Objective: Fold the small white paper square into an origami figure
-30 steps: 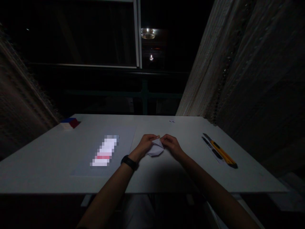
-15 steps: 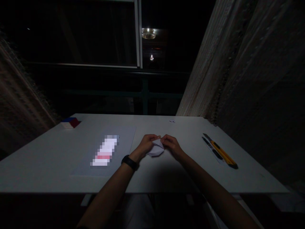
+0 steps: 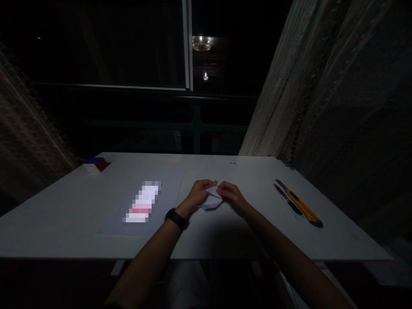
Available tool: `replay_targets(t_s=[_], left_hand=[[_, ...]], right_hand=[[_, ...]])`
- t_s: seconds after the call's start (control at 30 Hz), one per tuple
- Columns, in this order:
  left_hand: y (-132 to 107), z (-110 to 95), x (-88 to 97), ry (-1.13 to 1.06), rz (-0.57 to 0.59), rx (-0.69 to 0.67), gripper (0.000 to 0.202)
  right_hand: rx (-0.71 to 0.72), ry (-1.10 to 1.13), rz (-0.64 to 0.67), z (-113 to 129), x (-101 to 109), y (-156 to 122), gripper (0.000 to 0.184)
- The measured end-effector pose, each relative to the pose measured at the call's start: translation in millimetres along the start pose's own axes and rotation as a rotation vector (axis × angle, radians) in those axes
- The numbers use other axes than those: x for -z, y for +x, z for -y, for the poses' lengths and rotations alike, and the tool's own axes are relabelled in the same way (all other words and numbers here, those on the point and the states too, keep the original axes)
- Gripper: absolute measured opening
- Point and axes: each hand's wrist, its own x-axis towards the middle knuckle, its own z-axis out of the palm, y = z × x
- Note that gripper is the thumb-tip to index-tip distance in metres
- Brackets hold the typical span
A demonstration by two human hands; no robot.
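Between my two hands is a small piece of folded white paper (image 3: 211, 201), with angled creases and a pointed lower edge. My left hand (image 3: 197, 194) grips its left side, thumb and fingers closed near the top; a dark watch (image 3: 175, 218) is on that wrist. On the other side, my right hand (image 3: 232, 196) pinches the paper's upper right edge with its fingertips. Both hands are just above the white table (image 3: 244, 240), close to its middle. Some of the folds are hidden behind the fingers.
A lit phone (image 3: 142, 202), its screen blurred, lies on a white sheet (image 3: 111, 225) to the left. Far left stands a coloured cube (image 3: 95, 165). At right lie a yellow cutter knife (image 3: 302, 207) and a pen (image 3: 287, 199). Small scraps (image 3: 233, 163) are at the back edge.
Both hands keep hold of the paper in almost the same place. The whole view has shifted very slightly.
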Motion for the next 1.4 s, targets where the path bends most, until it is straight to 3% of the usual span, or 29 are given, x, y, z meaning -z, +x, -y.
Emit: replay_targets(t_s=[0.27, 0.53, 0.87, 1.4], left_hand=[[3.2, 1.7, 2.9, 0.096, -0.027, -0.099, 0.04], [1.3, 1.8, 1.8, -0.003, 0.015, 0.04, 0.042], [-5.0, -2.4, 3.1, -0.063, 0.089, 0.14, 0.033], [-4.4, 3.0, 7.4, -0.178, 0.176, 0.173, 0.027]], right_hand=[[-0.015, -0.078, -0.009, 0.6, -2.3, -1.2, 0.023], [0.024, -0.16, -0.031, 0.9, 1.0, -0.2, 0.033], [-0.031, -0.058, 0.081, 4.0, -0.8, -3.8, 0.034], [-0.108, 0.109, 0.199, 4.1, 0.2, -6.4, 0.029]])
